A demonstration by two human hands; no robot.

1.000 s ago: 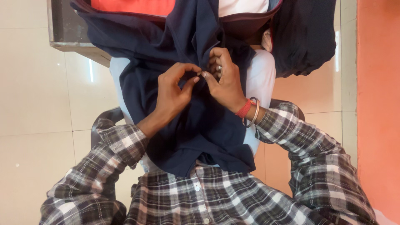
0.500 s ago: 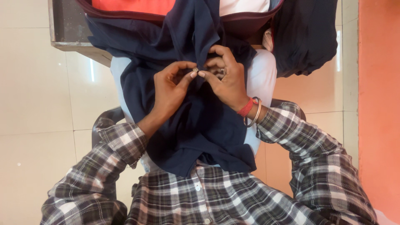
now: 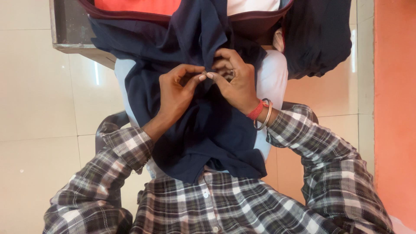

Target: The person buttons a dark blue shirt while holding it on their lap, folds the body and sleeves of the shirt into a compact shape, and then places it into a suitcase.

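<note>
Since half a second ago almost nothing has shifted: both hands stay at the centre of the frame, a touch above the middle, and the left thumb and forefinger have closed a little more tightly on the small round silvery button [image 3: 203, 73].

The left hand [image 3: 175, 93] has its grip pressed together, pinching that button between thumb tip and forefinger, with the other fingers curled loosely behind so they do not cover the spot being worked. The right hand [image 3: 236, 84] meets it fingertip to fingertip; its thumb and forefinger pinch a fold of the dark navy garment [image 3: 203, 130] just beside the button, probably to keep the cloth taut and steady at that point. A ring shows on one right finger, and a red thread band with a metal bangle [image 3: 261, 115] sits on the right wrist.

The garment lies draped over the person's lap, running from the lower centre up to the top of the frame, where it spills out of an open maroon-edged bag [image 3: 255, 19] holding orange and white cloth. Spread across the knees like this, the fabric is supported and near the eyes. More dark cloth hangs at the upper right [image 3: 320, 39]. The person's checked sleeves [image 3: 108, 173] frame the bottom; pale floor tiles [image 3: 34, 95] fill the left side, an orange surface the right.
</note>
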